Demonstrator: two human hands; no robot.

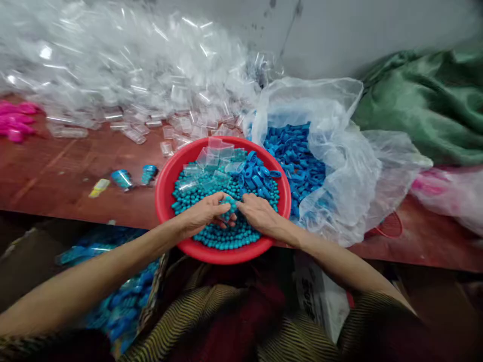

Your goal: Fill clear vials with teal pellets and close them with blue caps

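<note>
A red plastic basin holds turquoise beads, clear small plastic containers and blue plastic caps. Over the beads, my left hand is closed around a clear container with turquoise beads. My right hand meets it from the other side, its fingers pinched together at the container's edge. What those right fingertips hold, if anything, is hidden.
Behind the basin lies a heap of clear containers. An open plastic bag of blue caps stands to the right. Filled containers and a yellow piece lie left on the red table. Below is a box of blue packets.
</note>
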